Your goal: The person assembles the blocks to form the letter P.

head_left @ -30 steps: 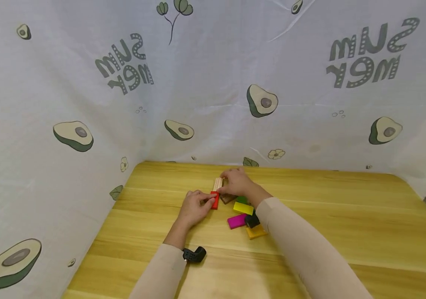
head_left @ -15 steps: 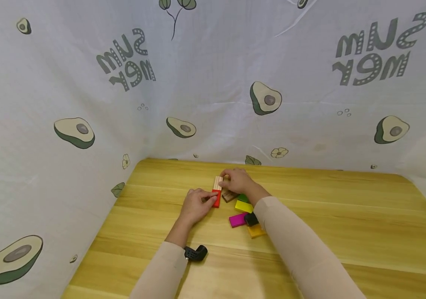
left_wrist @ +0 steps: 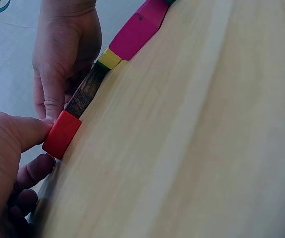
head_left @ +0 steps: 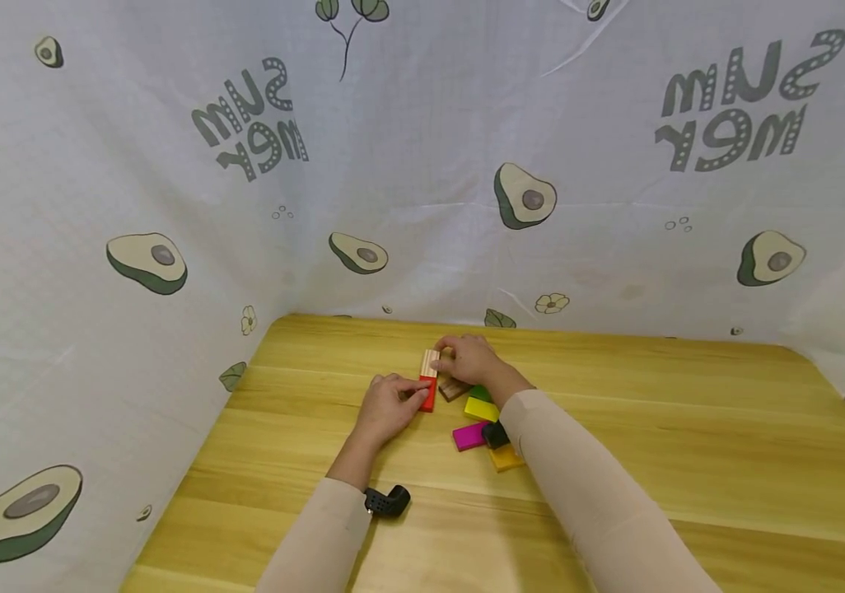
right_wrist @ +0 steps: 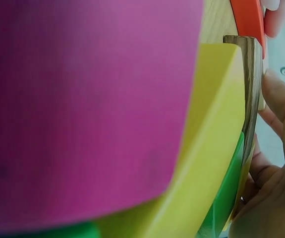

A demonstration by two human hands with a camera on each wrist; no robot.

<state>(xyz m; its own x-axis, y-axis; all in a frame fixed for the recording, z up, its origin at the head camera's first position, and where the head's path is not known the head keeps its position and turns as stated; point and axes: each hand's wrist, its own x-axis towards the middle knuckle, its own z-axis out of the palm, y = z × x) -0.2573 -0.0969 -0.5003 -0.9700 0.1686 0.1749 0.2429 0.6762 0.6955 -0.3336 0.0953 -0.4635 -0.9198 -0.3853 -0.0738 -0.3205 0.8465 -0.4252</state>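
Note:
A red block [head_left: 428, 395] lies flat on the table, end to end with a pale wooden block [head_left: 430, 362] beyond it. My left hand [head_left: 384, 410] holds the red block between thumb and index finger; in the left wrist view the thumb presses against the red block [left_wrist: 62, 134]. My right hand [head_left: 469, 361] holds the pale block, a finger at its far end and the thumb on its near part. Under the right hand lies a dark brown block [head_left: 454, 389], partly hidden. In the right wrist view the right thumb [right_wrist: 281, 94] reaches past the brown block [right_wrist: 250, 74].
Right of the red block lie a green block [head_left: 479, 394], a yellow block [head_left: 481, 409], a magenta block [head_left: 469, 436] and an orange block [head_left: 506, 458]. A black wrist camera [head_left: 495, 435] hangs over some of them. A printed cloth [head_left: 422, 239] rises behind the wooden table [head_left: 689, 445].
My right thumb has shifted slightly away from the red block, onto the pale block. The left hand keeps its place on the red block. The head view has shifted a little.

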